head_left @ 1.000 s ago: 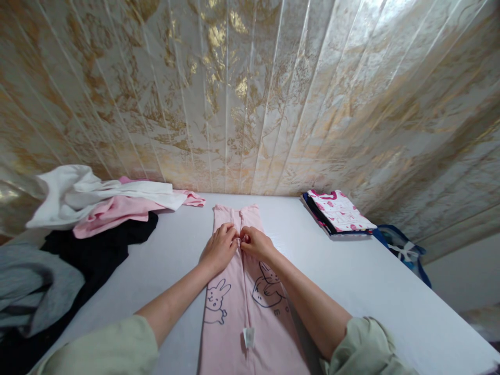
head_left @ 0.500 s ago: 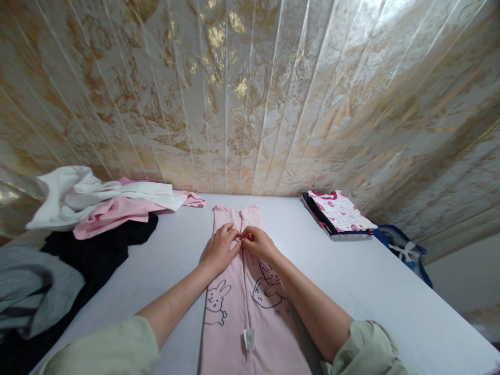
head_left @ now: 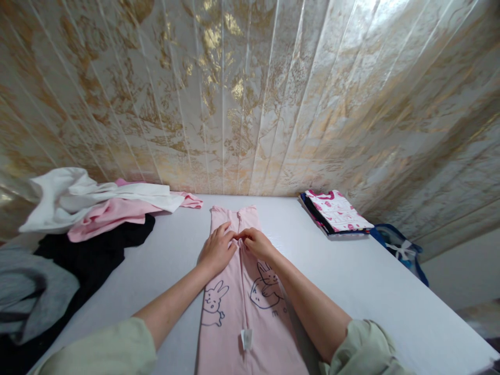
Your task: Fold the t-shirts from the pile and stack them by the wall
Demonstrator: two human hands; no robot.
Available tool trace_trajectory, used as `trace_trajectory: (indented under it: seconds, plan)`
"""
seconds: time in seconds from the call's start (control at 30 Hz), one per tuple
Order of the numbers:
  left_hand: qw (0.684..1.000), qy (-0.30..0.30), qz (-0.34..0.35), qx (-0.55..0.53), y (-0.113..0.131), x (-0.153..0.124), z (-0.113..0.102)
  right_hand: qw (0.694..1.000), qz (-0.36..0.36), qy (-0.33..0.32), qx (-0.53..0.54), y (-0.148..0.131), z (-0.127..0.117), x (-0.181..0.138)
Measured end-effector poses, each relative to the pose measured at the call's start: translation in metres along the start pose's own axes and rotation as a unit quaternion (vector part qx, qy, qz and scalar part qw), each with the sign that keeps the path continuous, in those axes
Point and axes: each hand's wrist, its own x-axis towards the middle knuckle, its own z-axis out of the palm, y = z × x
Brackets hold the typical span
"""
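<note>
Two hands close together at the centre of the frame: right hand (head_left: pixel 255 245) with thumb and fingers pinched on the pink garment (head_left: pixel 226 333), left hand (head_left: pixel 219 251) pressed on the same cloth just beside, fingertips at the middle line, grip there too hidden to tell. By the look of it, partway along: already laid flat and lengthwise from centre to bottom of the frame, no crosswise fold visible, label (head_left: pixel 246 339) exposed at lower centre. At left, loose clothes (head_left: pixel 96 247) yet unfolded; right of centre, a folded stack (head_left: pixel 339 212), apparently finished. For moving, stretches of white counter (head_left: pixel 351 286) on either side, wider at right; limited by gold-patterned wall covering (head_left: pixel 234 114) along the far edge and by a slanting edge toward lower right, near a blue-trimmed bag (head_left: pixel 421 273).
</note>
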Motion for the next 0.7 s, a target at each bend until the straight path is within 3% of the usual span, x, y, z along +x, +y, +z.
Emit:
trace_trajectory:
  seconds: [0.3, 0.5, 0.7]
  plan:
    - [0.999, 0.024, -0.002, -0.041, -0.002, 0.001, 0.0, 0.997, -0.028, -0.074, -0.019, 0.003, -0.009, 0.012]
    - [0.998, 0.028, -0.018, -0.051, -0.001, 0.002, -0.002, 0.997, -0.012, -0.047, -0.068, -0.003, -0.01, 0.012]
    - [1.0, 0.02, -0.01, -0.005, 0.004, 0.0, -0.004, 0.983, 0.055, -0.004, -0.175, -0.021, 0.0, -0.002]
